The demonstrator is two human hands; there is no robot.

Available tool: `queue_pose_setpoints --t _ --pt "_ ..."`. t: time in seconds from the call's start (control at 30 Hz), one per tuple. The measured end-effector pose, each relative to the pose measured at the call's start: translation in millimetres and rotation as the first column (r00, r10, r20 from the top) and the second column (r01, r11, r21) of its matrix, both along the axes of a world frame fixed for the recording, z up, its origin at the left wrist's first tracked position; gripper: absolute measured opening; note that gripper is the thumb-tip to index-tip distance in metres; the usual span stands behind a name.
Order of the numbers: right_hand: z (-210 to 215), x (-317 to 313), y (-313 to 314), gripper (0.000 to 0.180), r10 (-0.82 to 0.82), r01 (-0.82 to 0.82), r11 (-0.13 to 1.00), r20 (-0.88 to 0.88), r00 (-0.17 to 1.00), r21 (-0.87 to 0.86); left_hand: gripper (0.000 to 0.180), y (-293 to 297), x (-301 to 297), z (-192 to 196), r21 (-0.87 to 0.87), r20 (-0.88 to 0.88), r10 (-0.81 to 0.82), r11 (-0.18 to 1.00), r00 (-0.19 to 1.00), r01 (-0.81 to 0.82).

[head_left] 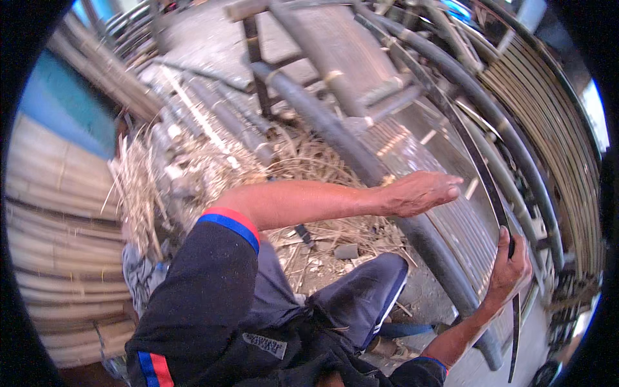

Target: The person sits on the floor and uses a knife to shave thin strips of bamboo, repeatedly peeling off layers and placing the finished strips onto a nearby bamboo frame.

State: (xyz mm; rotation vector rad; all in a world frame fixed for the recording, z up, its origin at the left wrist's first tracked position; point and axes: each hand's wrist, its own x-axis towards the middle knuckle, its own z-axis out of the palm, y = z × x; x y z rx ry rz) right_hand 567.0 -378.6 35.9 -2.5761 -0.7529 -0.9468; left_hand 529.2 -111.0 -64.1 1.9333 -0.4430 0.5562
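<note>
Left hand (419, 192) flat, fingers open, pressing thick dark bamboo pole (348, 145) of furniture frame (412, 148), centre scene, steadying it. Right hand (509, 264), near right, grip closed round thin dark curved strip (480, 164), bending it along frame. Straw litter (193, 168) left on floor.

Two hands (419, 192), one thin dark strip (480, 174), one bamboo frame (361, 155)

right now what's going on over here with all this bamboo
A person is working on a bamboo furniture frame. The left hand lies flat and open on the frame's slatted panel. The right hand grips a thin dark curved strip along the frame's edge. Dry shavings litter the ground.
</note>
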Motion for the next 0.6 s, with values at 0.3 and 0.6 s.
queue_pose_setpoints --t 0.3,0.6 --pt "70 -95 184 0.025 0.548 -0.566 0.824 0.309 0.777 -0.039 0.056 122 -161 108 -0.833 0.058 0.459 0.511 0.886 -0.210" --pt "-218 -205 278 0.033 0.847 -0.886 0.407 -0.454 0.275 0.223 0.020 349 -453 161 -0.902 0.386 0.797 0.433 0.464 0.007"
